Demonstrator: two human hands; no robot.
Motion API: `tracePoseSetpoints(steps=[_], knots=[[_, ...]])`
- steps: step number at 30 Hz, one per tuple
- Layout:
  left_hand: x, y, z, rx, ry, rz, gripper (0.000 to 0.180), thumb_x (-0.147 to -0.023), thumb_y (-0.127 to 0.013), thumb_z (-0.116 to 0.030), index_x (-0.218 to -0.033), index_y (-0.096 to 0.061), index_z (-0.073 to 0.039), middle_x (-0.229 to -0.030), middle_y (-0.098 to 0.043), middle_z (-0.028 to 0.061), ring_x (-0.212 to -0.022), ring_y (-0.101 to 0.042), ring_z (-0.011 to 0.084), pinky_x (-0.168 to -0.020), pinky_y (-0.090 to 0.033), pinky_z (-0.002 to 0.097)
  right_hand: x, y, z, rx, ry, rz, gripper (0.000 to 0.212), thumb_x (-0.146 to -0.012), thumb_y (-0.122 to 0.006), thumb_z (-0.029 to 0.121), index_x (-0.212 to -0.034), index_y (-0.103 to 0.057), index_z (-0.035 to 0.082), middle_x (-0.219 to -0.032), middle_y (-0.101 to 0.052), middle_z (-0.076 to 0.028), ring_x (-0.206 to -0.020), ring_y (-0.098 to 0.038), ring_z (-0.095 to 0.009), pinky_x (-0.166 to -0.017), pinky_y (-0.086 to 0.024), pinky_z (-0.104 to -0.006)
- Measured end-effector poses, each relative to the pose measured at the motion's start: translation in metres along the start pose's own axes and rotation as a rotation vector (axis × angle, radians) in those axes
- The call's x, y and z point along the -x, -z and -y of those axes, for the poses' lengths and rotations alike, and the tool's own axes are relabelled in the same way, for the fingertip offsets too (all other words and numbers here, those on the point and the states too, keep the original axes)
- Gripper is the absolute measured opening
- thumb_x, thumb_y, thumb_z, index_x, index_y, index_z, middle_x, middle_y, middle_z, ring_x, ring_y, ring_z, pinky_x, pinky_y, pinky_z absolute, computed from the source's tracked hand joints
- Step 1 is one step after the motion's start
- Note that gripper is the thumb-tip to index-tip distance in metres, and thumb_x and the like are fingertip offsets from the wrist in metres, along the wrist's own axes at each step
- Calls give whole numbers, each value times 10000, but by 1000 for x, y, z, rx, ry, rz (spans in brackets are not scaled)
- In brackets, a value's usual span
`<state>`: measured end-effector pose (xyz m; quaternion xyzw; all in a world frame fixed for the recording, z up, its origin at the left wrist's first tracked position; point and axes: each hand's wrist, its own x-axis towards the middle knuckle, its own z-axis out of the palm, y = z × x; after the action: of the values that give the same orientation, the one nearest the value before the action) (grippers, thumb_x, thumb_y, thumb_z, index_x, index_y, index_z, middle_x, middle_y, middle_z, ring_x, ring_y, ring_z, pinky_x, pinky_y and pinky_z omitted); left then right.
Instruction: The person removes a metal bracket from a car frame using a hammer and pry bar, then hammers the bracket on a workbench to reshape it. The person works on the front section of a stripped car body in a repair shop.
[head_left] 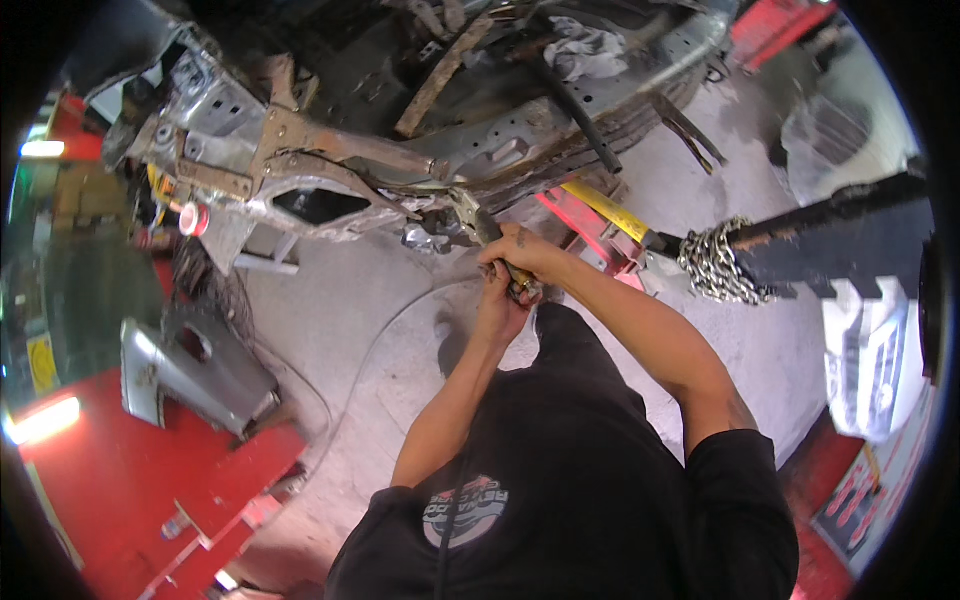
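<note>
Both my hands are closed, close together, on a metal hand tool (486, 228) that looks like locking pliers. My right hand (527, 251) wraps around its body from above. Just below, my left hand (503, 312) grips the lower end, by a yellowish metal part (522, 288) partly hidden by the fingers. The tool's pale upper end reaches the lower edge of a stripped car body (480, 155); whether it bites the metal I cannot tell. Close by on the left hangs a crumpled shiny piece (425, 238). Rusty brackets (320, 140) run along the body's front.
To the right stand a red metal stand (590, 235) with a yellow bar (605, 208), and a dark beam wrapped in chain (722, 265). A silver fender (205, 365) rests on a red surface (90, 460) at left. A thin hose (375, 345) crosses the floor.
</note>
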<state>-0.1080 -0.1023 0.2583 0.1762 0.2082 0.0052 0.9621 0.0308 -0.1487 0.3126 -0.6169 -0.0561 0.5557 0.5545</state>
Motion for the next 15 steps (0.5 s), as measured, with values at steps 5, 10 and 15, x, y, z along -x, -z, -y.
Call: tracePoseSetpoints(steps=[5, 10, 15], knots=[[1, -17, 6, -24, -85, -299, 269, -1001, -616, -451, -1127, -490, -249, -859, -496, -60, -681, -472, 90, -595, -429, 285, 14, -1, 20, -21, -55, 84, 130, -688, -683, 67, -757, -672, -43, -681, -670, -119, -620, -647, -200, -579, -505, -333], [-3, -6, -2, -206, -3, -193, 383, -972, -632, -515, -1160, -524, -199, -763, -543, -37, -548, -451, 100, -516, -339, 245, -9, 16, 2, 133, 21, 88, 170, -769, -668, 117, -757, -692, -51, -706, -686, -144, -655, -685, -207, -592, -547, -317], [9, -20, -25, -676, 41, -278, 454, -996, -589, -550, -968, -628, -99, -689, -592, 10, -542, -528, 129, -503, -383, 276, 2, 17, 12, 131, -101, 154, 219, -811, -691, 192, -881, -727, -13, -735, -684, -109, -611, -638, -179, -568, -526, -300]])
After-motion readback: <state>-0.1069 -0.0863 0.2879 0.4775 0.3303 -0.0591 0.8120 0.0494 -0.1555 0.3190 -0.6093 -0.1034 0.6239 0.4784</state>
